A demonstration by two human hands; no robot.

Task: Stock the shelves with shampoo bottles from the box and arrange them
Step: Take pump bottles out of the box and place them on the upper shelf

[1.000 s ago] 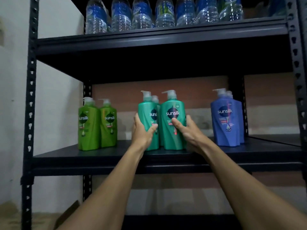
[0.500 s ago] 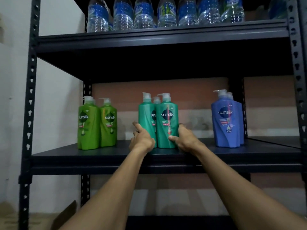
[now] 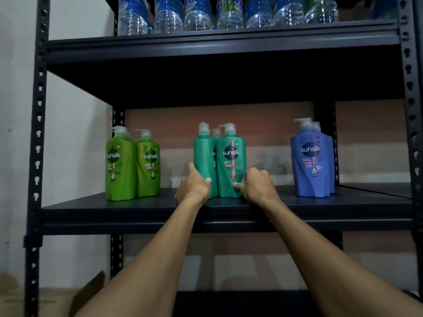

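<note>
Three groups of pump shampoo bottles stand on the dark middle shelf (image 3: 229, 210). Light green bottles (image 3: 131, 164) are at the left, blue bottles (image 3: 311, 159) at the right. In the middle stand teal bottles: a left one (image 3: 203, 156), a right one (image 3: 231, 161) with its label facing me, and a third behind them showing only its pump. My left hand (image 3: 194, 186) grips the left teal bottle low down, thumb on its front. My right hand (image 3: 257, 185) holds the right teal bottle at its base, thumb on the front.
Several clear water bottles (image 3: 229, 12) line the top shelf. Black perforated uprights (image 3: 37, 133) frame the rack. A cardboard box flap (image 3: 89, 291) shows at the bottom left on the floor. Bare shelf lies between the bottle groups.
Both teal bottles have been pushed back and closer together on the shelf. My hands slid down from the bottles' middles to their bases.
</note>
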